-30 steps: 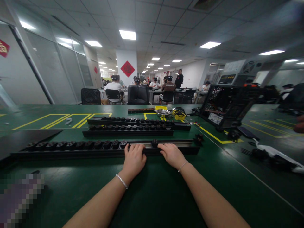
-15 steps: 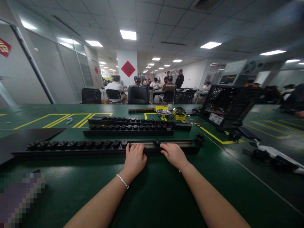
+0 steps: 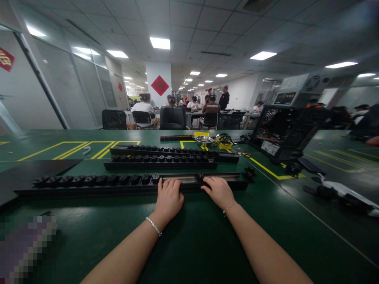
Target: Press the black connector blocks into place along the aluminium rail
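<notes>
In front of me a long black rail (image 3: pixel 89 192) lies across the table, with a row of round black socket modules (image 3: pixel 112 180) filling its left part. My left hand (image 3: pixel 169 197) is closed over the rail's front edge, its index finger beside the last module of that row. A single black socket module (image 3: pixel 200 176) sits apart in the rail's channel to the right. My right hand (image 3: pixel 219 192) has its fingers curled at that module; the fingertips are partly hidden. Another dark loose piece (image 3: pixel 250 172) rests near the rail's right end.
Behind it lie two more black rails (image 3: pixel 161 165) with modules. Farther back are a metal bowl (image 3: pixel 204 139) and a yellow tray (image 3: pixel 224 144) with cables. An opened computer case (image 3: pixel 284 134) stands at right. A dark mat (image 3: pixel 38 169) lies at left. People sit beyond.
The single socket module and my right hand have shifted slightly right along the rail. My left hand has barely moved.
</notes>
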`<state>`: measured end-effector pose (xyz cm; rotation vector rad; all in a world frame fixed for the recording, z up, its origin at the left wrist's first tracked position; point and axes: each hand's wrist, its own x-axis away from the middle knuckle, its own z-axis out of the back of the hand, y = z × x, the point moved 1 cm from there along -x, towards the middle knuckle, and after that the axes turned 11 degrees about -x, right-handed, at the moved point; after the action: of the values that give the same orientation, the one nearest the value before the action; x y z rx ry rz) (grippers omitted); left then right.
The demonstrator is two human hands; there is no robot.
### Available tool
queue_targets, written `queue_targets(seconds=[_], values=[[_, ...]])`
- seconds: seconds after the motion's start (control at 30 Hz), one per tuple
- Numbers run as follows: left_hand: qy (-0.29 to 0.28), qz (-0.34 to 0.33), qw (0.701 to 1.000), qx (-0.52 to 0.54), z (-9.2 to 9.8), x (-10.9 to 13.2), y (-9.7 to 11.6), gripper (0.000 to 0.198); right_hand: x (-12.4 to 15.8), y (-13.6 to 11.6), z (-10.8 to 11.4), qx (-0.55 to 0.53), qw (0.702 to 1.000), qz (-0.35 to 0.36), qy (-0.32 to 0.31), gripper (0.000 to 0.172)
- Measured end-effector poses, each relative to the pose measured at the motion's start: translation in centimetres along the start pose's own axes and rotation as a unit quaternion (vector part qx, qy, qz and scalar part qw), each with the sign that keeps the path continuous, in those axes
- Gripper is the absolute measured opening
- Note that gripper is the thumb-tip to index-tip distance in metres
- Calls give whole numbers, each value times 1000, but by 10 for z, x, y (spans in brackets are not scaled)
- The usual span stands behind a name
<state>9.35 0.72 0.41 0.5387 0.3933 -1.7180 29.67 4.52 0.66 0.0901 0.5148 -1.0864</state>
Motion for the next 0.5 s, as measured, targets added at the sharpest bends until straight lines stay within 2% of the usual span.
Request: queue_targets(seconds=[0.37,0.5], values=[[-3,1,1000,0,0,0,0,31,0,1,2,-2,1000,-19,12,26],[-4,2,1000,2,0,0,0,31,1,3,5,-13,999,-30,37,28]])
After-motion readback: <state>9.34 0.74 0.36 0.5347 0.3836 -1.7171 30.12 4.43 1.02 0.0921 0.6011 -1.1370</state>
